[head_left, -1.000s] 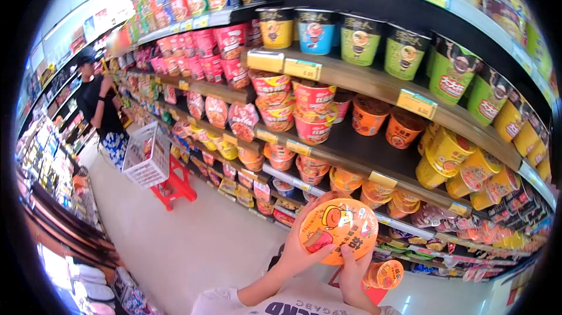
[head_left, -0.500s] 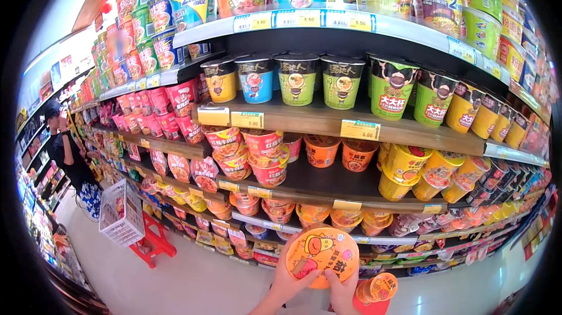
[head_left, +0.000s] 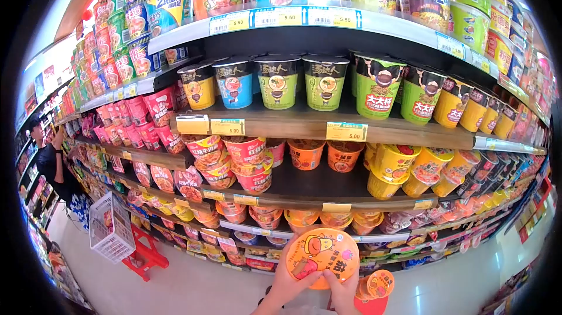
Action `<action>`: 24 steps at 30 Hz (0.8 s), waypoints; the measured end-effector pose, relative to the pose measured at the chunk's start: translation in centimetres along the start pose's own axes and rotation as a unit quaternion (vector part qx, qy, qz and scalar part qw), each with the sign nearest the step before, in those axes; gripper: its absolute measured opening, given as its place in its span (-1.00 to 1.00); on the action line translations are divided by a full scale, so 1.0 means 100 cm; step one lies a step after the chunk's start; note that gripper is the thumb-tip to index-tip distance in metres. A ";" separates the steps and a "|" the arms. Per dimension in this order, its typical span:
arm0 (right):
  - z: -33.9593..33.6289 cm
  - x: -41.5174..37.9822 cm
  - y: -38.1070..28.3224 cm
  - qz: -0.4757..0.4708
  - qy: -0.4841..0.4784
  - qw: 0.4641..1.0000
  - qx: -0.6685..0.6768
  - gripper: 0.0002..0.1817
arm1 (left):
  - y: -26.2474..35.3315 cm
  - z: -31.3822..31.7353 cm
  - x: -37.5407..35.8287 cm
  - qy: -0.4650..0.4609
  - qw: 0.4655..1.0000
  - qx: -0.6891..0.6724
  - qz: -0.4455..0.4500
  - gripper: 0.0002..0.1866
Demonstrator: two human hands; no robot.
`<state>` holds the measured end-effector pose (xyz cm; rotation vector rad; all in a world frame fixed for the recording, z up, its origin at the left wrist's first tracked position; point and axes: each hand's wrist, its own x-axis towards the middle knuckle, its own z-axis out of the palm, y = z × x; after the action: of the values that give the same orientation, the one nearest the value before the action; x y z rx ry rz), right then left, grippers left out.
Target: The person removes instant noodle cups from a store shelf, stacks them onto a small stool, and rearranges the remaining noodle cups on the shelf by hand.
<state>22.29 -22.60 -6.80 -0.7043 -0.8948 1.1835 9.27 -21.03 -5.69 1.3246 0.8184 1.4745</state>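
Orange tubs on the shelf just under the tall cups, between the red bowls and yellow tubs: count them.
2: the left orange tub, on the side of the red bowls, and the right orange tub, nearer the yellow tubs. More may be hidden behind.

Left hand (head_left: 287, 284), right hand (head_left: 343, 289) — holding orange-lidded cup (head_left: 322, 253)

The lid (head_left: 325, 256) is orange with a cartoon print, the stool (head_left: 146, 256) red.

Bright glare streaks the floor (head_left: 433, 291); fisheye distortion curves the shelves (head_left: 281, 123).
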 end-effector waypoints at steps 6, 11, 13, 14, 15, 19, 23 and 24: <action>0.012 0.003 0.002 0.037 0.001 0.999 -0.008 -0.26 | 0.005 -0.009 0.002 0.024 1.000 -0.014 0.001 -0.09; 0.017 0.004 0.003 0.052 0.014 0.998 -0.013 -0.35 | 0.006 -0.012 0.002 0.047 0.998 -0.044 -0.007 -0.14; 0.015 0.004 0.011 0.036 0.026 0.999 -0.024 -0.42 | 0.004 -0.013 0.002 0.054 0.997 -0.058 -0.004 -0.24; 0.013 0.004 0.016 0.019 0.039 0.998 -0.034 -0.47 | 0.000 -0.015 0.001 0.056 0.997 -0.058 -0.004 -0.24; 0.013 0.004 0.018 0.021 0.038 0.998 -0.035 -0.47 | -0.007 -0.018 -0.001 0.066 0.997 -0.049 0.012 -0.28; 0.007 0.002 0.029 -0.008 0.029 0.998 0.048 -0.47 | -0.011 -0.025 -0.001 0.058 0.995 -0.024 0.083 -0.30; 0.002 0.000 0.032 -0.023 0.008 0.998 0.055 -0.33 | -0.007 -0.019 -0.006 0.066 0.992 -0.066 0.087 -0.25; 0.002 -0.005 0.029 -0.018 0.008 0.998 0.054 -0.33 | -0.006 -0.017 -0.010 0.072 0.996 -0.003 0.058 -0.22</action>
<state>20.69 -22.32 -9.31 -0.6079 -0.8207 1.1820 7.66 -21.63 -6.89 1.2911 0.8394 1.6774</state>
